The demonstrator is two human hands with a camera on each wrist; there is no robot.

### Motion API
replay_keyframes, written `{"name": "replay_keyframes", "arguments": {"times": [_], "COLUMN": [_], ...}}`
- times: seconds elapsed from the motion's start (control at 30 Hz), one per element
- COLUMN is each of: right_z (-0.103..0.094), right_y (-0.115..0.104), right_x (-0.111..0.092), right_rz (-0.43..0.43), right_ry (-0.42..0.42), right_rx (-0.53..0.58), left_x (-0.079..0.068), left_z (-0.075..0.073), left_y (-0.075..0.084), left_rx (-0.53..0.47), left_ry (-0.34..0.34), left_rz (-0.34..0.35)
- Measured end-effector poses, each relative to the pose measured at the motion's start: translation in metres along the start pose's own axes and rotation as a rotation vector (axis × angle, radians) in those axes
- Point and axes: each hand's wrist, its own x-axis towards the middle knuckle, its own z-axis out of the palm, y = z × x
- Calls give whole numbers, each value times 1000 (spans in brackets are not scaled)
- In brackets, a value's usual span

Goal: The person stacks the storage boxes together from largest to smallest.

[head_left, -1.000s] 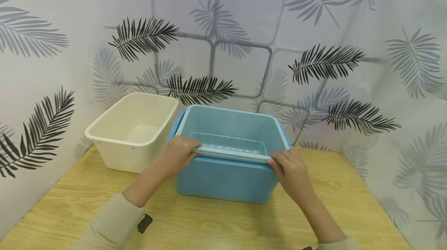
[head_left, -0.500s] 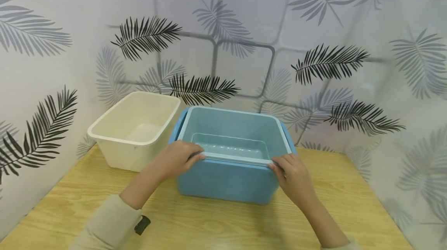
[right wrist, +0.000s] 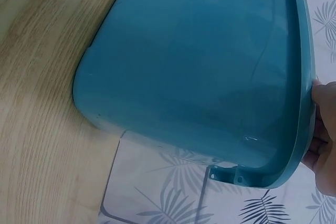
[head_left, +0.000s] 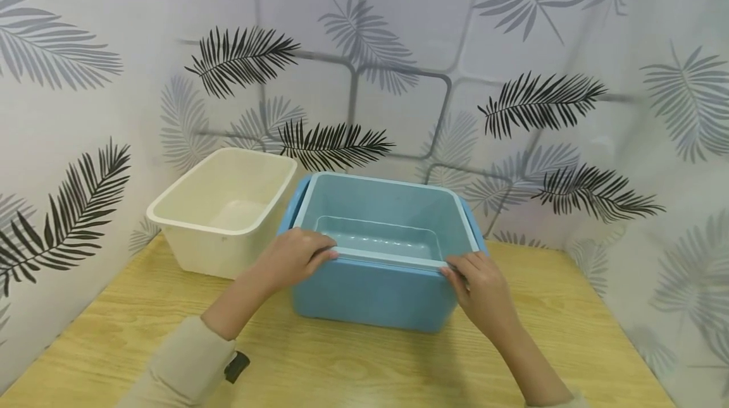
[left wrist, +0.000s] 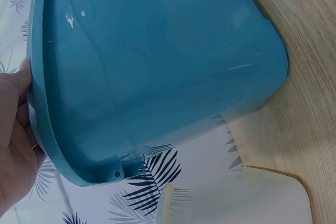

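A pale blue-green plastic bin (head_left: 387, 199) sits nested inside a deeper blue plastic bin (head_left: 364, 294) on the table. In the head view my left hand (head_left: 296, 256) pinches the left part of the front rim, fingers over the top and thumb in front. Toward the right end of that rim, my right hand (head_left: 483, 284) grips it the same way. Both wrist views show the blue bin's outer wall (left wrist: 157, 66) standing on the wood, with my left hand (left wrist: 16, 135) and my right hand (right wrist: 324, 135) at its rim. The inner bin holds nothing visible.
A cream bin (head_left: 199, 250) stands close to the left of the blue one. Underneath is a wooden table (head_left: 342, 370), with leaf-patterned wall covering (head_left: 398, 104) behind and at both sides. A dark strap piece (head_left: 236, 367) shows by the left sleeve.
The inner bin's front rim is slightly lower against the blue bin. My left thumb has shifted up along the rim. The whole view has drifted a little; the cream bin stays put.
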Motion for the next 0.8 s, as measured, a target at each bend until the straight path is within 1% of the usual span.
{"name": "replay_keyframes", "arguments": {"times": [0.3,0.4,0.47,0.57,0.63,0.73,0.8], "right_z": [-2,-2,-2,-2,-2,1,4], "right_y": [3,3,3,2,1,-3,-7], "right_x": [-2,-2,-3,-3,-4,-4,-3], "right_rz": [13,16,24,51,78,108,109], "right_ry": [-3,-3,-5,-9,-2,37,75], "right_rx": [-1,1,2,8,23,62,96], "left_x": [2,2,1,-2,-4,-8,-13], "left_z": [2,4,6,9,11,12,10], "left_y": [1,2,3,3,2,-3,-8], "left_rx": [11,23,36,55,53,27,6], "left_ry": [12,27,48,109,175,274,323], "left_rz": [25,28,27,34,56,89,88]}}
